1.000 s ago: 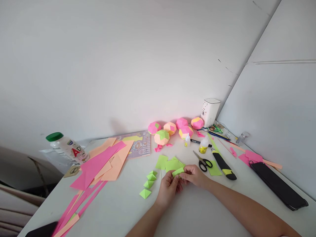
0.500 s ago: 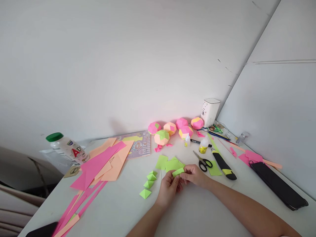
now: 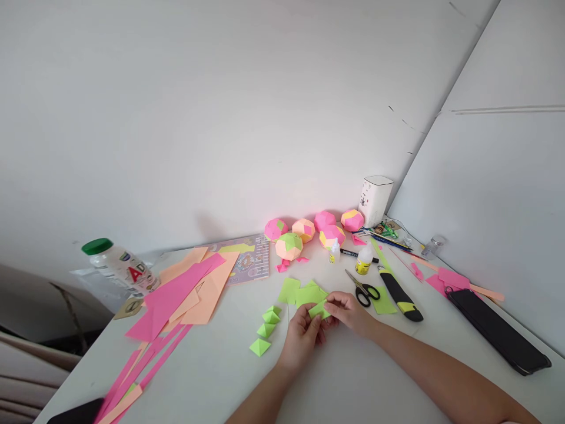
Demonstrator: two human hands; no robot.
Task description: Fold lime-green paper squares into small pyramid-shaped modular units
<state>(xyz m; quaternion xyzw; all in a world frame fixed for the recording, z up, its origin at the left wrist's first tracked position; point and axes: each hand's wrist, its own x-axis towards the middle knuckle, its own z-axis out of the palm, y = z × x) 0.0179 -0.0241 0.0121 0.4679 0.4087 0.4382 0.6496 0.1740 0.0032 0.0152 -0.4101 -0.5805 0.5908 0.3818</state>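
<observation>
A small folded piece of green paper (image 3: 317, 310) is held between my two hands just above the table. My left hand (image 3: 302, 333) pinches its left end with thumb and fingers. At the right end, my right hand (image 3: 348, 312) grips it, thumb and forefinger on the upper edge. Behind the hands lie several loose green paper pieces (image 3: 290, 290), partly overlapping. To the left of my left hand, three folded green paper shapes (image 3: 260, 347) with raised points stand in a row. The undersides of my fingers are partly hidden.
Scissors (image 3: 364, 292), a utility knife (image 3: 401, 297) and glue bottles (image 3: 364, 261) lie or stand right of the hands. Several multicoloured paper balls (image 3: 289, 247) sit by the wall. Pink and peach sheets (image 3: 176, 297) and a white bottle (image 3: 119, 266) are left; a black case (image 3: 498, 333) is right.
My right fingers have shifted slightly left and up along the green paper, and the paper has tilted a little. My left hand has stayed nearly still.
</observation>
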